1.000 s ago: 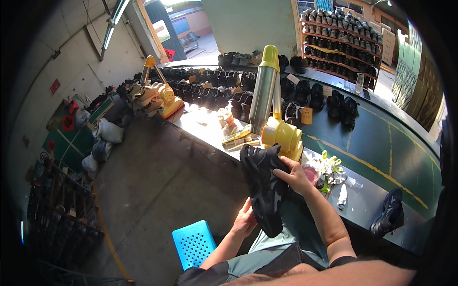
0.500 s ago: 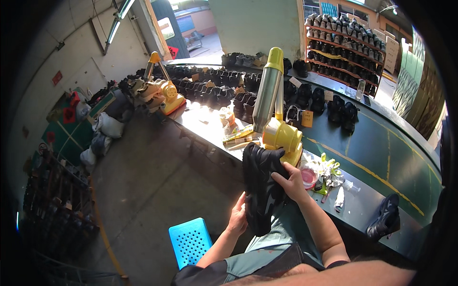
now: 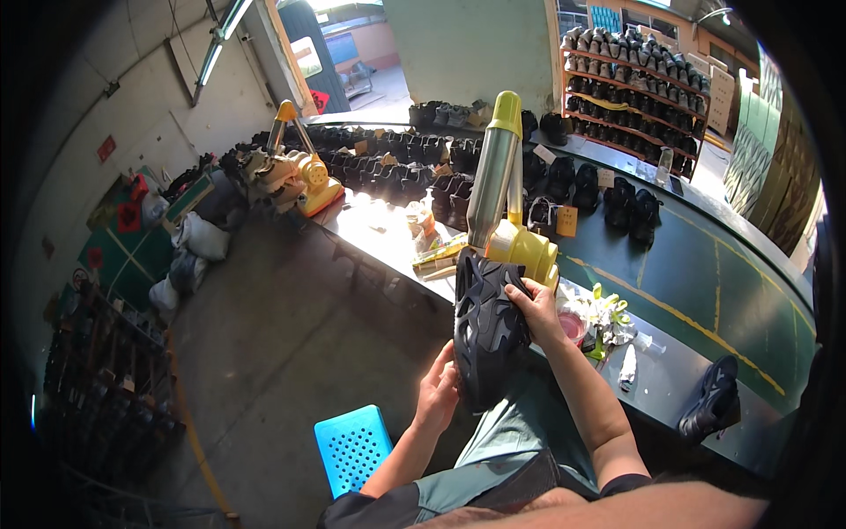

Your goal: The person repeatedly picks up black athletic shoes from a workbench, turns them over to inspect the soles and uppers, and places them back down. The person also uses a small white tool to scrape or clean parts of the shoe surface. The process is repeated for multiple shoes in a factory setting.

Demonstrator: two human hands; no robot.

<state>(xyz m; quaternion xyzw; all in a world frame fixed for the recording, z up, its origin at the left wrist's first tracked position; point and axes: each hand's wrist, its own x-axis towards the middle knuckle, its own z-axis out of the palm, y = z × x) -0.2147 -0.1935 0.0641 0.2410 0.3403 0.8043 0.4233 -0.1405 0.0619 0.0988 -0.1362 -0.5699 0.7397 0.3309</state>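
Note:
A black shoe (image 3: 487, 331) is held up over my lap, its side and upper facing me. My right hand (image 3: 536, 310) grips the shoe at its upper right edge, the thumb lying on top. On the lower left edge, my left hand (image 3: 437, 385) is closed against it, with some fingertips hidden behind the shoe. Just behind the shoe stands a yellow machine (image 3: 526, 249) with a silver tube (image 3: 495, 181) slanting up from it to a yellow-green cap.
A red-pink bowl (image 3: 573, 327), white scraps and a small tube (image 3: 627, 368) lie on the bench to the right, with another dark shoe (image 3: 710, 401) near its end. Rows of black shoes (image 3: 414, 176) line the conveyor. A blue perforated stool (image 3: 354, 450) stands at my left.
The shoe has turned in my hands, so more of its patterned side faces me, and it has risen a little. Both hands have moved up slightly with it.

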